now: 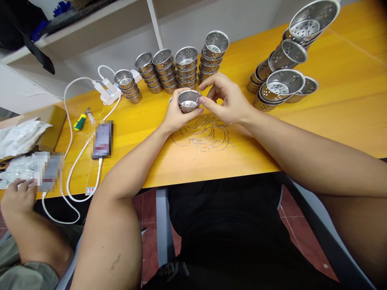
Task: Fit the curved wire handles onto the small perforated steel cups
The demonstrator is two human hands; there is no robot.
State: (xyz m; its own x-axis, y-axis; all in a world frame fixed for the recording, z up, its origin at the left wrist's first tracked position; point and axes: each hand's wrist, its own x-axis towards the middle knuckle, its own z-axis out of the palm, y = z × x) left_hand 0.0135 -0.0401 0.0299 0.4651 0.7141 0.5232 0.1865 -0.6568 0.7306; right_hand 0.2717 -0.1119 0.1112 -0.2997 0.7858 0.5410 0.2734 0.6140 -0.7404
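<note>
A small perforated metal cup (pixel 189 105) is gripped in my left hand (pixel 175 112), tilted so that its inside shows. The fingers wrap its left side and the thumb lies along the front. At the cup's right rim is my right hand (pixel 226 98), thumb and forefinger bent around a short piece of thin wire (pixel 198 98) that shows at the rim. Its far end is hard to see. Just below both hands, several loose curved wires (pixel 208 137) lie tangled on the yellow table (pixel 169 167).
Stacks of similar cups (pixel 186 60) stand at the back, with more stacks (pixel 286 82) at the right. To the left are a phone (pixel 102 140), white cables (pixel 70 173), a power strip (pixel 110 94) and a green-handled tool (pixel 80 122). Another person's hand (pixel 19 197) rests far left.
</note>
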